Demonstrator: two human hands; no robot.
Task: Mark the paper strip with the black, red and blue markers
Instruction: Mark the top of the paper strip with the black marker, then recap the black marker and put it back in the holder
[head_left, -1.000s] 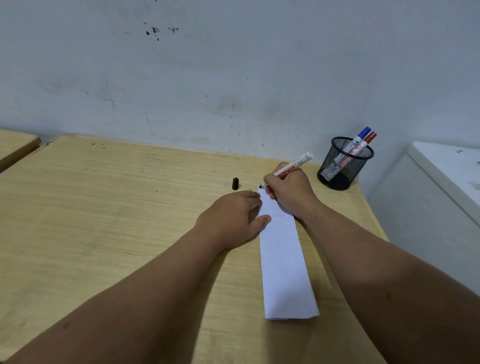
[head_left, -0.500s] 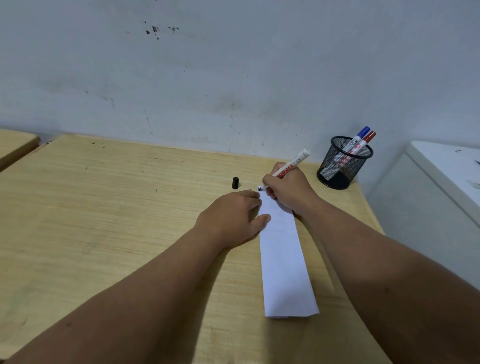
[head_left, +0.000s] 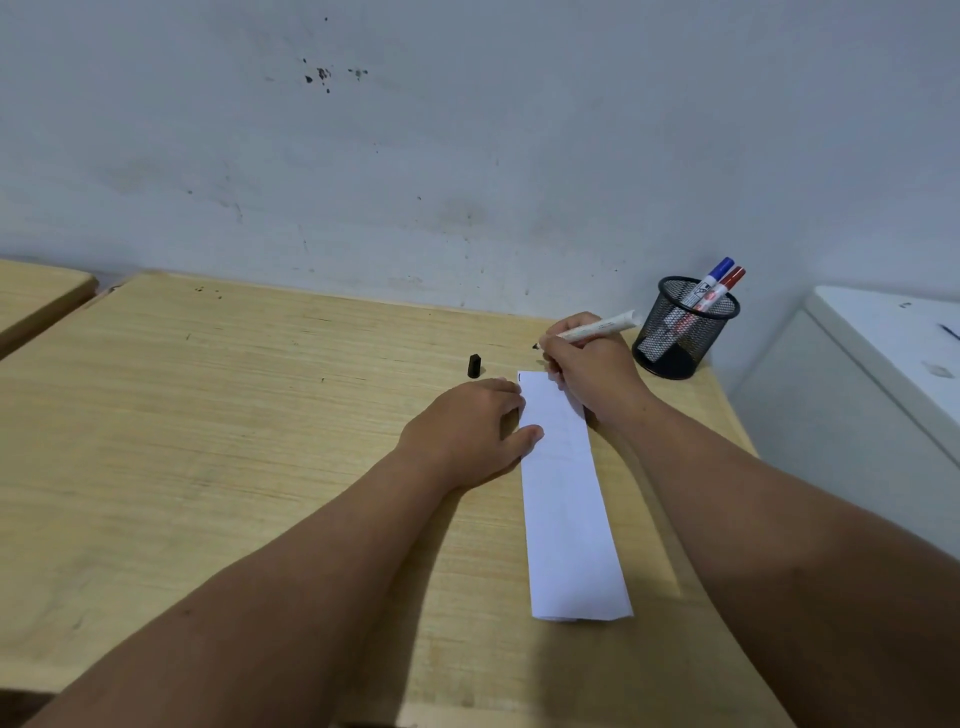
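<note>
A white paper strip (head_left: 563, 499) lies lengthwise on the wooden desk (head_left: 208, 415), with a short black mark at its far left corner. My left hand (head_left: 467, 431) presses flat on the strip's left edge. My right hand (head_left: 589, 364) grips the uncapped black marker (head_left: 597, 328), its tip lifted just beyond the strip's far end. The marker's black cap (head_left: 474, 366) stands on the desk to the left. The blue marker (head_left: 709, 280) and red marker (head_left: 724, 286) stand capped in a black mesh cup (head_left: 680, 332).
The mesh cup sits at the desk's far right corner against the wall. A white cabinet (head_left: 883, 364) stands to the right of the desk. Another wooden desk (head_left: 36, 296) adjoins at the far left.
My right hand has lifted the marker tip off the strip's far corner and tilted the marker flatter. A short black mark now shows there. My left hand has stayed put.
</note>
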